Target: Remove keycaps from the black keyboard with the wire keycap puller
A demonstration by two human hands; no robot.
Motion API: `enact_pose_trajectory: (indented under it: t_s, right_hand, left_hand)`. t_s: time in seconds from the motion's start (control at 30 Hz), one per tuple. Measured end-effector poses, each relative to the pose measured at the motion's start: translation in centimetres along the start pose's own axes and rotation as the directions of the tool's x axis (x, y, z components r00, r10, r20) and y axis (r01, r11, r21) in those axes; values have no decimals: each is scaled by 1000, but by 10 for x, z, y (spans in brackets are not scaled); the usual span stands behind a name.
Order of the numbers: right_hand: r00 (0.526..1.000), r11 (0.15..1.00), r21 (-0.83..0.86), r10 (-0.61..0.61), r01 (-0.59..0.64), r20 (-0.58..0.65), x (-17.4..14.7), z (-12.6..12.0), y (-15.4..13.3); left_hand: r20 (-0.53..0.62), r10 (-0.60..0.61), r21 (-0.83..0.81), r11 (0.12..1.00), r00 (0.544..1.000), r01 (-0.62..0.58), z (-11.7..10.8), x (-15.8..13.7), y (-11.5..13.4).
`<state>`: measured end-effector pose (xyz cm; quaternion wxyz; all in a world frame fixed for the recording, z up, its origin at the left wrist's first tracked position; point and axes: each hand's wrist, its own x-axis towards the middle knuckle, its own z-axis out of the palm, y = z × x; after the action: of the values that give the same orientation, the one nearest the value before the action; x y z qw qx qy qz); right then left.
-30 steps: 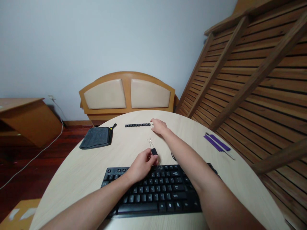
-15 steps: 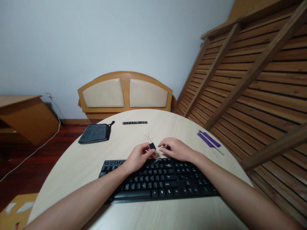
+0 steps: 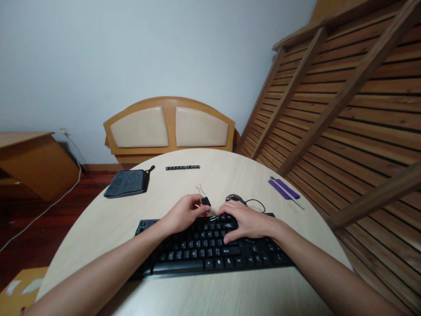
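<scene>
My left hand [image 3: 186, 213] pinches the black body of a wire keycap puller [image 3: 205, 201] between thumb and fingers. Its wire loops stick out at both ends, one toward the back of the table and one down over the keyboard's top row. A black keyboard [image 3: 194, 265] lies under both hands, with some keys gone from its top row. My right hand [image 3: 248, 219] rests on the keyboard right of the puller, thumb and fingers spread over the keys, holding nothing that I can see.
A row of loose black keycaps [image 3: 183, 167] lies toward the back of the round table [image 3: 223, 175]. A folded dark grey cloth [image 3: 126, 183] sits at left. Behind my right hand curls a black cable [image 3: 256, 201]. Purple strips [image 3: 284, 188] with a thin metal tool lie at right.
My right hand has come down from behind the keyboard onto its keys, thumb now spread, uncovering the cable. My left hand still holds the keycap puller, shifted slightly left in view.
</scene>
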<state>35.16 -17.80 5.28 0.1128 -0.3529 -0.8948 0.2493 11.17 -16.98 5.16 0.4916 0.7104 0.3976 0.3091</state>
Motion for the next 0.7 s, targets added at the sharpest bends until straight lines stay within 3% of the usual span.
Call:
enact_pose_trajectory:
  t_s: [0.2,0.37,0.53,0.7]
  right_hand:
    - [999,999,-33,8,-9,-37,2,8,-11]
    - [996,996,-85,30,-37,-84,7,18,-18]
    - [994,996,-81,23,-32,-107,8,20,-20]
    - [992,997,-77,21,-31,-123,7,20,-20]
  left_hand:
    - [-21,19,186,983,1000,-15,-12,-13,35]
    - [-104,73,279,959,992,-42,-2,-6,16]
    - [-117,83,132,989,990,-68,5,4,-12]
    - [-86,11,-71,997,996,-17,6,4,-20]
